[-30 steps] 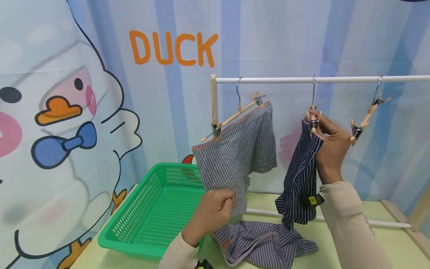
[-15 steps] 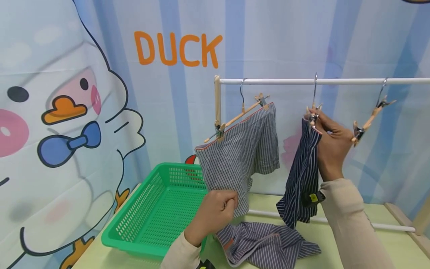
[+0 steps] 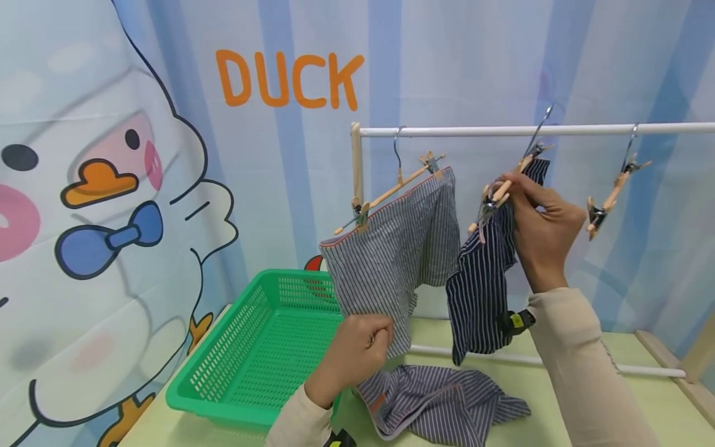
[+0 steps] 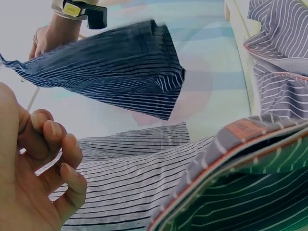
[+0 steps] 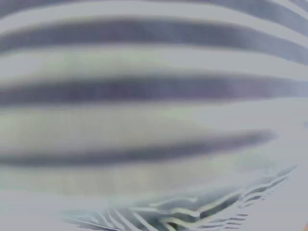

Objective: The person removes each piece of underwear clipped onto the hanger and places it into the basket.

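Observation:
My right hand (image 3: pixel 544 226) pinches the wooden bar of a clip hanger (image 3: pixel 505 186) near its middle. Navy shorts with white stripes (image 3: pixel 480 292) hang from its clips; the hanger slants, and its hook rises above the white rail. Whether the hook touches the rail I cannot tell. Striped cloth (image 5: pixel 144 120) fills the right wrist view, blurred. My left hand (image 3: pixel 352 347) holds nothing, fingers loosely curled, in front of grey striped shorts (image 3: pixel 391 267) clipped to another hanger (image 3: pixel 399 186). Below it lie crumpled purple-grey striped shorts (image 3: pixel 447 403) with an orange label.
A green plastic basket (image 3: pixel 215 372) stands on the pale table at the left. At the rail's right hangs a bare clip hanger (image 3: pixel 611 192). The white rail (image 3: pixel 447 132) is borne by a wooden post (image 3: pixel 356 161); a lower bar (image 3: pixel 648 372) crosses behind the shorts.
My right hand has turned the hanger, its near end swinging left and its hook tilting right and up. The navy shorts swing left and show more width. The left hand stays put.

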### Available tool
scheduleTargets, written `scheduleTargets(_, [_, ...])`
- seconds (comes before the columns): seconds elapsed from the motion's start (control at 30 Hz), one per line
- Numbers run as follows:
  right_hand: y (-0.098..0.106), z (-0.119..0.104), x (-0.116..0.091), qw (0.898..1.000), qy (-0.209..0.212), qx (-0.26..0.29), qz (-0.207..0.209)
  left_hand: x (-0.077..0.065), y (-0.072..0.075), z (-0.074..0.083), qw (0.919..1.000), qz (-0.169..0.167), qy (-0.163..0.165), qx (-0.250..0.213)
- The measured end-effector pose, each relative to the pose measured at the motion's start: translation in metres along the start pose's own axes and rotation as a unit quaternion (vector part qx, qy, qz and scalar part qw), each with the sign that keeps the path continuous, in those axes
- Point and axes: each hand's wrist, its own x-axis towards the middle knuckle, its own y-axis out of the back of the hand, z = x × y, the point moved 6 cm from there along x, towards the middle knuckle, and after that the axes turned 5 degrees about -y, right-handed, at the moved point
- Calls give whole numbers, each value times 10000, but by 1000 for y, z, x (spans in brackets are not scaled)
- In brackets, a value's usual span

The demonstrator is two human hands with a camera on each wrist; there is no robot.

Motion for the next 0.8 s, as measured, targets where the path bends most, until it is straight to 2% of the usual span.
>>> scheduleTargets(0.2, [1,0,-7,9973,386,-628,-16,-1,1,-3,9999,-27,92,89])
scheduleTargets(0.4, [1,0,-20,9979,504,-346,-208,-1,3,-3,9998,-30,211,-42])
scheduleTargets(0.5, [1,2,-26,9976,562,-284,-291,0,4,-4,9992,-25,385,-141])
scheduleTargets(0.67, [3,2,-37,9957,710,-495,-317,0,3,-7,9971,-92,721,-224])
scheduleTargets(0.8, [5,4,-50,9940,744,-724,-346,-1,3,-8,9958,-108,815,-396])
